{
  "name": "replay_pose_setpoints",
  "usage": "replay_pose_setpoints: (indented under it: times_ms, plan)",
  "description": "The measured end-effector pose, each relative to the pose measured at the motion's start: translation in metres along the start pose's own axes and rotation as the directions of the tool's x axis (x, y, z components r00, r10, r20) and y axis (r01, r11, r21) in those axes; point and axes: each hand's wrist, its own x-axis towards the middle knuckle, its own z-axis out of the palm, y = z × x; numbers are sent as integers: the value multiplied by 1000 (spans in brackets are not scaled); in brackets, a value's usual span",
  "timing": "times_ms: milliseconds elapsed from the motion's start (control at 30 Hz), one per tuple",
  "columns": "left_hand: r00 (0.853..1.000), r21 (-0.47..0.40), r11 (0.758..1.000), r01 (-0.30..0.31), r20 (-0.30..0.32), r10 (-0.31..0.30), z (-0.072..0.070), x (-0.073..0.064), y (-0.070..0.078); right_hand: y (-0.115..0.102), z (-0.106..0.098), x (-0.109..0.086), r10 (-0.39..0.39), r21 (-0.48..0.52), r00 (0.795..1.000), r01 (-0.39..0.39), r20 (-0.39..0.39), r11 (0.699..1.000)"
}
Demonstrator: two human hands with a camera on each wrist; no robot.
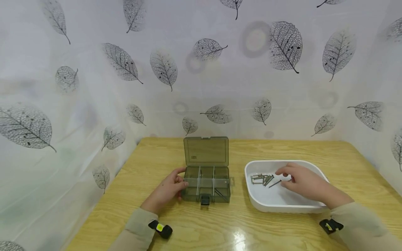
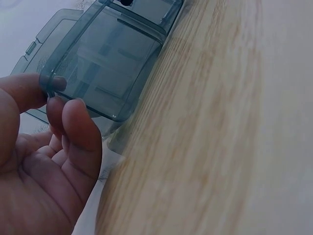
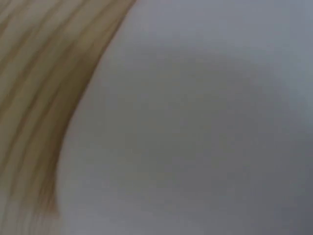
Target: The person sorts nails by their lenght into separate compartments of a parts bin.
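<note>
A smoky grey, see-through compartment box (image 1: pixel 205 190) stands on the table with its lid (image 1: pixel 206 151) raised. My left hand (image 1: pixel 171 186) holds the box by its left side, thumb over the rim; the left wrist view shows the fingertips (image 2: pixel 80 120) at its corner. Two dark screws (image 1: pixel 221 192) lie in the front right compartment. My right hand (image 1: pixel 303 181) is over the white tray (image 1: pixel 270 205), thumb and forefinger apart. Close to its fingertips lies a long dark screw (image 1: pixel 275 183). Left of that is a small pile of brassy screws (image 1: pixel 259 179). The right wrist view shows only blurred tray wall.
The wooden table (image 1: pixel 194 226) reaches back to a pale curtain (image 1: pixel 232 87) printed with leaves. A clear latch tab (image 1: pixel 232 181) juts from the box's right side. A dark clasp (image 1: pixel 205 199) is at its front.
</note>
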Motion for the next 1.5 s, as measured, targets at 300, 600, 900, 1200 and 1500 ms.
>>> replay_pose_setpoints:
  times_ms: [300, 600, 900, 1200, 1500]
  plan:
    - [1000, -12, 1000, -5, -3, 5, -1, 1, -1, 26, 2, -6, -39, -44, 998, 41, 46, 998]
    - [1000, -2, 1000, -16, 4, 16, -2, 2, -2, 31, 12, -3, -26, -78, 997, 31, 66, 996]
    - [1000, -11, 1000, -13, 5, 13, -1, 1, -2, 33, 15, -2, 17, -44, 995, -13, 101, 999]
    - [1000, -3, 1000, -19, 7, 19, -1, 1, -1, 30, 13, -5, 20, -37, 993, -16, 120, 999]
    - [1000, 5, 1000, -22, 12, 22, 0, 1, -4, 27, 11, -7, 8, -10, 990, -7, 139, 1000]
